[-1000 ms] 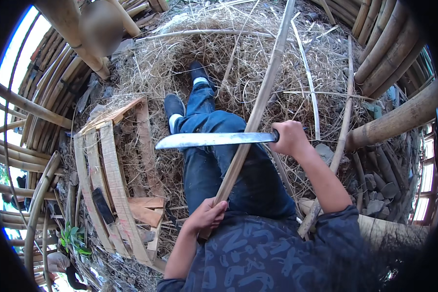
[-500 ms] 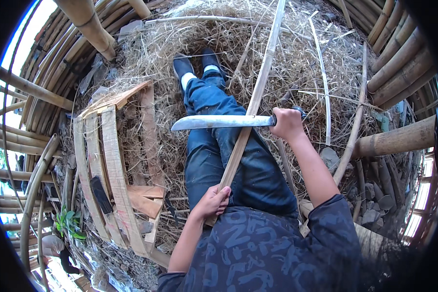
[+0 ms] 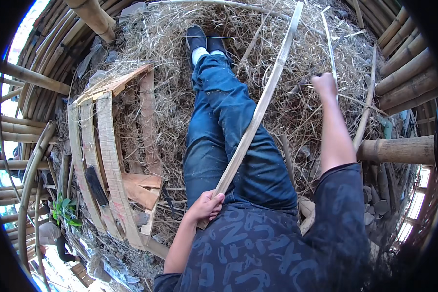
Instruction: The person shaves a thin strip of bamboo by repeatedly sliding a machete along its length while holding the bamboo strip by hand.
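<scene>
A long, pale bamboo strip (image 3: 258,114) slants across my thighs, up and to the right, out over the straw. My left hand (image 3: 208,207) is closed around its near end, close to my waist. Away from the strip, to the right, my right hand (image 3: 324,85) is raised over the straw in a fist. A short dark piece of the machete's handle (image 3: 317,76) shows at that fist; the blade cannot be made out now. My legs in blue jeans (image 3: 211,131) lie stretched out in front of me, under the strip.
To the left stands a slatted wooden crate (image 3: 113,155) with a dark, flat object (image 3: 96,186) on its slats. Dry shavings (image 3: 165,97) cover the ground. Thick bamboo poles (image 3: 399,150) rise on both sides. A green plant (image 3: 65,210) grows at lower left.
My right hand has swung up and to the right, off the bamboo strip; the machete blade that lay across it is no longer visible there. My left hand keeps its hold, shifted slightly.
</scene>
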